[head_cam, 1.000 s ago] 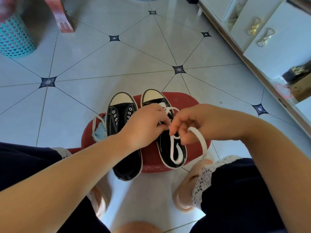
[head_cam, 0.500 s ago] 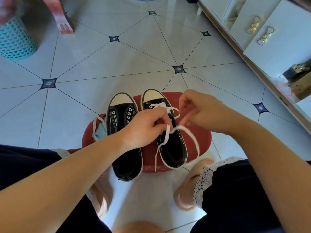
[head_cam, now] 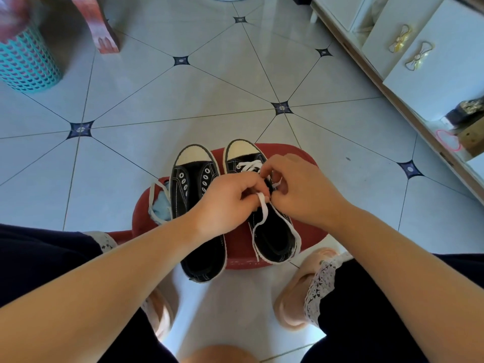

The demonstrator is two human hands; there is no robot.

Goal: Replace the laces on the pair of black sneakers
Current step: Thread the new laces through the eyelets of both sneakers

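Observation:
Two black sneakers with white toe caps stand side by side on a low red stool (head_cam: 309, 158). The left sneaker (head_cam: 195, 179) has bare eyelets and no lace. The right sneaker (head_cam: 272, 231) carries a white lace (head_cam: 262, 218) crossed through its front eyelets, with the loose end trailing down over the heel. My left hand (head_cam: 227, 203) pinches the lace at the middle of the right sneaker. My right hand (head_cam: 298, 189) meets it from the right, fingers curled around the other lace end over the eyelets, which are hidden.
A light blue cloth with a grey lace (head_cam: 159, 208) lies on the stool's left edge. A teal basket (head_cam: 26, 61) stands far left on the tiled floor. White cabinets (head_cam: 419, 61) run along the right. My knees and pink slippers (head_cam: 296, 297) flank the stool.
My right hand has come back down and left from its raised pull, closing in on my left hand over the right sneaker. The loose lace end now hangs over the heel.

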